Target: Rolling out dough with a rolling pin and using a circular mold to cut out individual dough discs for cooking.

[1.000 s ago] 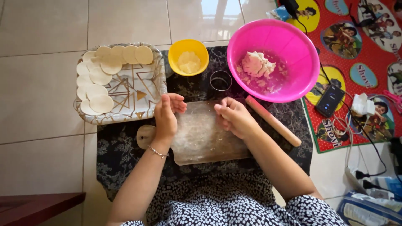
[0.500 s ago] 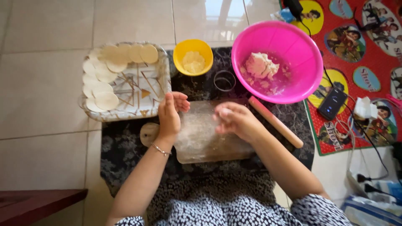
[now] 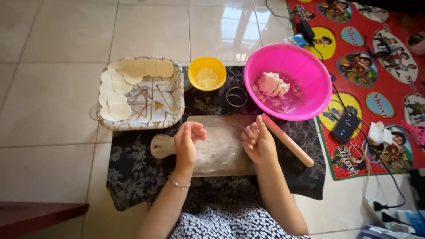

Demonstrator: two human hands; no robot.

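Left hand [image 3: 187, 140] and right hand [image 3: 256, 142] now drawn apart above floured wooden board [image 3: 221, 152], fingers loosely curled, grasping nothing; closer together half second ago. Rolling pin [image 3: 287, 140] untouched beside right hand.

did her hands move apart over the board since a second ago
Yes. The left hand and right hand, almost touching before, now sit further apart above the wooden board, the right one nearer the rolling pin.
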